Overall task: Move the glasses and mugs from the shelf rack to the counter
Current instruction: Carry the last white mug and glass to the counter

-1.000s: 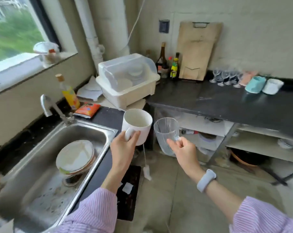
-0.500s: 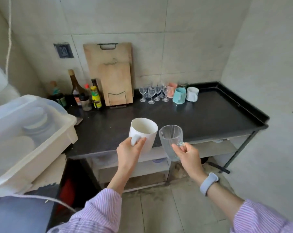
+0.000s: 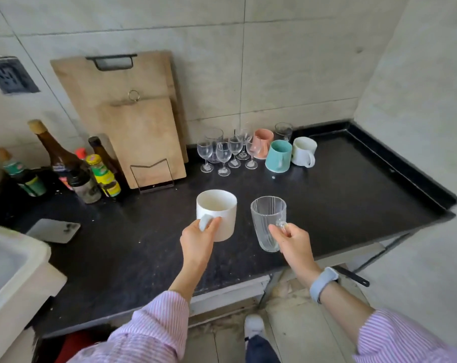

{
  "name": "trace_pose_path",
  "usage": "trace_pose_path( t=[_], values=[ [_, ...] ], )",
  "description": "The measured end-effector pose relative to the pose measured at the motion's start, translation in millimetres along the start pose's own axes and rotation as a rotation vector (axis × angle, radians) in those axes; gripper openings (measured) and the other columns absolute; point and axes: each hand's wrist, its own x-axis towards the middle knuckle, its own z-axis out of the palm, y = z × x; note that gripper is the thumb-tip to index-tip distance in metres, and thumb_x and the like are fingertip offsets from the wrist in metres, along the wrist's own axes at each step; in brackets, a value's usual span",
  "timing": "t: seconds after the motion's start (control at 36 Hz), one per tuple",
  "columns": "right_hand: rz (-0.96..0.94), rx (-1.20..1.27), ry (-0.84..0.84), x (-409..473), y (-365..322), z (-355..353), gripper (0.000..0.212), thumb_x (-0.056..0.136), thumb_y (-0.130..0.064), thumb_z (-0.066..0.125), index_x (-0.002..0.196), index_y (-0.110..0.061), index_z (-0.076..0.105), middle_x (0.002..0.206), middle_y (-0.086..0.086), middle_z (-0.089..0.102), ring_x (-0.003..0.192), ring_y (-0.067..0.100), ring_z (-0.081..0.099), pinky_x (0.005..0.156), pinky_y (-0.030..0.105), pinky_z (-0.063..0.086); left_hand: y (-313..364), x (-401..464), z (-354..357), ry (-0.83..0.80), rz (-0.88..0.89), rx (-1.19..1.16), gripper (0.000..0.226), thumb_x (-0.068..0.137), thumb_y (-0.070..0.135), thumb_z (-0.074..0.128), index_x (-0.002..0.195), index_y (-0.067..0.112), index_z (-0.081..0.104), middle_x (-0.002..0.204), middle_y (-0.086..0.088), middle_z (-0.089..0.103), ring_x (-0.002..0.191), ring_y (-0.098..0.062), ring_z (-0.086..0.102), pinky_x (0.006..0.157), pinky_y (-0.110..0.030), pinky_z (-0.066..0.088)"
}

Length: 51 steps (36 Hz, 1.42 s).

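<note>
My left hand (image 3: 199, 238) grips the handle of a white mug (image 3: 218, 213), held upright above the black counter (image 3: 353, 203). My right hand (image 3: 292, 238) pinches the handle of a ribbed clear glass mug (image 3: 268, 224), also upright, just right of the white one. At the back of the counter stand several small wine glasses (image 3: 223, 153), a pink mug (image 3: 263, 142), a teal mug (image 3: 279, 156), a white mug (image 3: 303, 151) and a clear tumbler (image 3: 283, 131).
Two wooden cutting boards (image 3: 141, 132) lean on the wall in a wire stand. Sauce bottles (image 3: 91, 169) cluster at the back left. A white dish rack box (image 3: 15, 279) sits at the left. A phone (image 3: 53, 230) lies near it. Shelves sit under the counter.
The view swung right from the sink to the counter and closed in. Both hands, still holding the white mug and the glass mug, now hover over the counter.
</note>
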Motion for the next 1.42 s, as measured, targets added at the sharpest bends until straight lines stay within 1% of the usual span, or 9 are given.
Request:
trace_pose_path(
  t=[0.22,0.47,0.64,0.81,0.97,1.06,1.17,1.33,1.42],
  values=[
    [0.110,-0.014,-0.109,131,17,36,0.039,0.085,-0.029,0.062,0.069,0.004,0.048,0.065,0.012,0.048,0.061,0.017,0.044,0.058,0.029,0.037,-14,103,54,0.041,-0.144,-0.004,0.009,0.081,0.035,0.066,0.080,0.028,0.061,0.087,-0.003,0.068,0.074,-0.016,0.062,0.061,-0.030,0.055],
    [0.195,-0.058,-0.105,242,30,66,0.036,0.085,-0.032,0.061,0.057,-0.014,0.048,0.056,0.001,0.047,0.055,0.011,0.046,0.057,0.022,0.040,-27,191,98,0.083,-0.300,0.011,0.030,0.082,0.035,0.065,0.100,0.011,0.064,0.095,-0.006,0.067,0.088,-0.021,0.062,0.082,-0.040,0.053],
    [0.220,-0.015,-0.117,284,35,80,0.040,0.085,-0.029,0.062,0.056,-0.009,0.045,0.055,0.005,0.044,0.055,0.013,0.041,0.056,0.024,0.036,-43,224,112,0.137,-0.319,0.020,0.019,0.080,0.034,0.067,0.068,0.022,0.061,0.065,-0.004,0.062,0.062,-0.019,0.053,0.059,-0.034,0.045],
    [0.246,-0.019,-0.147,306,36,90,0.039,0.084,-0.032,0.063,0.054,-0.015,0.046,0.054,0.003,0.044,0.055,0.011,0.042,0.056,0.020,0.037,-54,240,121,0.157,-0.344,0.003,0.015,0.082,0.037,0.065,0.081,0.023,0.063,0.071,0.000,0.062,0.063,-0.013,0.056,0.058,-0.024,0.045],
    [0.255,-0.036,-0.211,311,38,95,0.029,0.085,-0.035,0.061,0.067,-0.013,0.055,0.069,0.003,0.056,0.069,0.012,0.055,0.060,0.019,0.041,-58,248,127,0.168,-0.387,0.005,0.033,0.084,0.035,0.064,0.110,0.016,0.061,0.087,0.010,0.062,0.074,-0.011,0.062,0.064,-0.024,0.051],
    [0.229,-0.096,-0.239,313,39,97,0.030,0.087,-0.035,0.057,0.063,-0.022,0.047,0.069,-0.002,0.049,0.070,0.011,0.050,0.064,0.020,0.039,-59,248,130,0.146,-0.401,0.036,0.041,0.085,0.036,0.061,0.118,0.013,0.056,0.097,0.006,0.059,0.081,-0.017,0.066,0.080,-0.034,0.054],
    [0.198,-0.237,-0.275,316,43,94,0.022,0.090,-0.038,0.053,0.081,-0.018,0.049,0.092,0.004,0.049,0.080,0.012,0.048,0.073,0.024,0.037,-58,246,134,0.133,-0.423,0.080,0.037,0.086,0.040,0.058,0.113,0.014,0.054,0.097,0.003,0.058,0.087,-0.021,0.065,0.088,-0.039,0.053],
    [0.179,-0.345,-0.329,314,39,89,0.029,0.091,-0.035,0.051,0.104,-0.009,0.050,0.105,0.005,0.050,0.093,0.014,0.050,0.080,0.025,0.037,-60,241,134,0.108,-0.336,0.213,0.024,0.089,0.032,0.056,0.094,0.009,0.058,0.089,-0.009,0.062,0.069,-0.015,0.058,0.057,-0.020,0.044],
    [0.176,-0.348,-0.354,309,36,85,0.025,0.088,-0.030,0.057,0.104,-0.014,0.045,0.112,0.006,0.049,0.101,0.016,0.049,0.083,0.024,0.035,-61,241,130,0.060,-0.335,0.277,0.025,0.086,0.029,0.061,0.095,0.006,0.060,0.098,-0.017,0.063,0.087,-0.030,0.063,0.076,-0.041,0.056]
  ],
)
